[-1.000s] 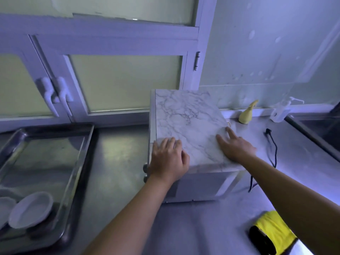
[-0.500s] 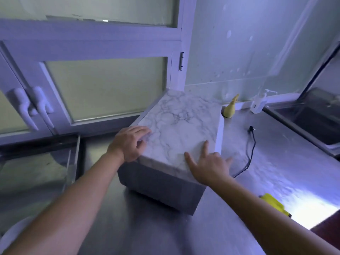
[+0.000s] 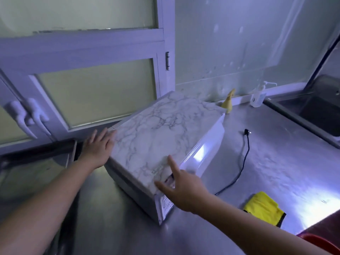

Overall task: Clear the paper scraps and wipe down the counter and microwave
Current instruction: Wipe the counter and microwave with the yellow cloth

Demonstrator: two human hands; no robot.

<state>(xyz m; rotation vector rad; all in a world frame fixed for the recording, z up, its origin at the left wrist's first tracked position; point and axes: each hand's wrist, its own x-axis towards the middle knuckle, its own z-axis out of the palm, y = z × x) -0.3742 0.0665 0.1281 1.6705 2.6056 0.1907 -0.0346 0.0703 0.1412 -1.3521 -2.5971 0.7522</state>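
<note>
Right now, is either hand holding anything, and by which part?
Nothing is gripped. The left hand presses open against the left top edge of the microwave; the right hand rests with spread fingers on its near corner.

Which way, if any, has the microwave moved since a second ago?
Yes: the microwave has swivelled clockwise, now skewed to the window frame instead of square.

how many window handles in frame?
2, side by side on the window at far left: the left handle and the right handle. Others may sit out of frame.
</note>
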